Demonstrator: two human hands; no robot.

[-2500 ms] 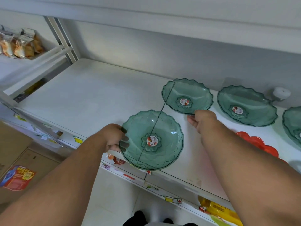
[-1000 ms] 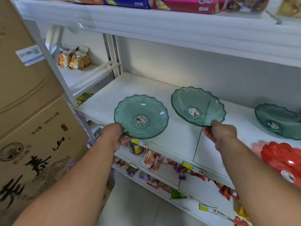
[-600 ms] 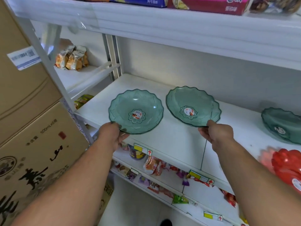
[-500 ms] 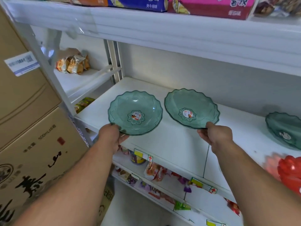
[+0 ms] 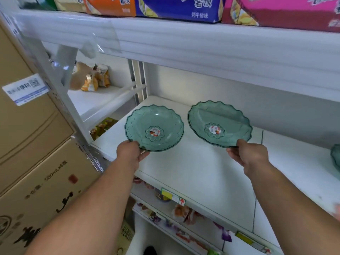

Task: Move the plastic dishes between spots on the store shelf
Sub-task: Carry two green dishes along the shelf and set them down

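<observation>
Two see-through green scalloped plastic dishes with round stickers in their centres hang tilted above the white shelf (image 5: pixel 193 172). My left hand (image 5: pixel 129 152) grips the near rim of the left green dish (image 5: pixel 154 127). The right green dish (image 5: pixel 219 124) is held the same way by my right hand (image 5: pixel 248 155), at its near rim. Both dishes are lifted off the shelf, side by side and a little apart. A third green dish (image 5: pixel 335 157) shows partly at the right edge, resting on the shelf.
A white upper shelf (image 5: pixel 202 43) carries coloured snack boxes overhead. Stacked cardboard boxes (image 5: pixel 33 153) stand at the left beside a shelf post. Snack packets (image 5: pixel 95 80) lie on the neighbouring shelf. Lower shelves below hold small packaged goods and price tags.
Both hands have carried the two green dishes leftward along the shelf and lifted them off it. The red dish has left the view.
</observation>
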